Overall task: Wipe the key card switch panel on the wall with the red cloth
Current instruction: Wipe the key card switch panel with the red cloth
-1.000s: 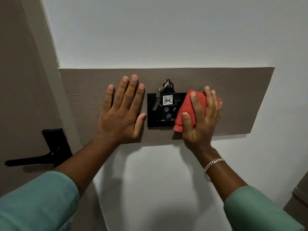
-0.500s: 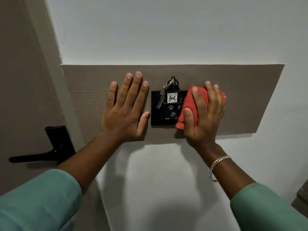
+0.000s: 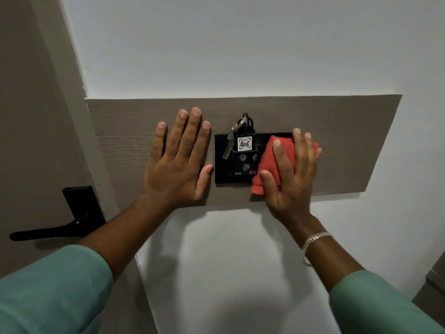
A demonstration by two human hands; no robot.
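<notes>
A black key card switch panel (image 3: 222, 169) is set in a brown wooden board (image 3: 349, 141) on the white wall. A key tag marked 406 (image 3: 244, 143) with a key hangs in its slot. My right hand (image 3: 290, 174) presses a folded red cloth (image 3: 269, 162) flat against the panel's right part, covering that side. Just left of the panel, my left hand (image 3: 179, 162) lies flat on the board, fingers spread, thumb close to the panel's left edge.
A brown door with a black lever handle (image 3: 60, 227) stands at the left, beside the door frame. A brown piece of furniture (image 3: 433, 285) shows at the lower right edge. White wall lies above and below the board.
The red cloth under my right hand has stayed on the panel's right side, shifting only slightly. My left hand has kept its place on the board. The view has shifted a little.
</notes>
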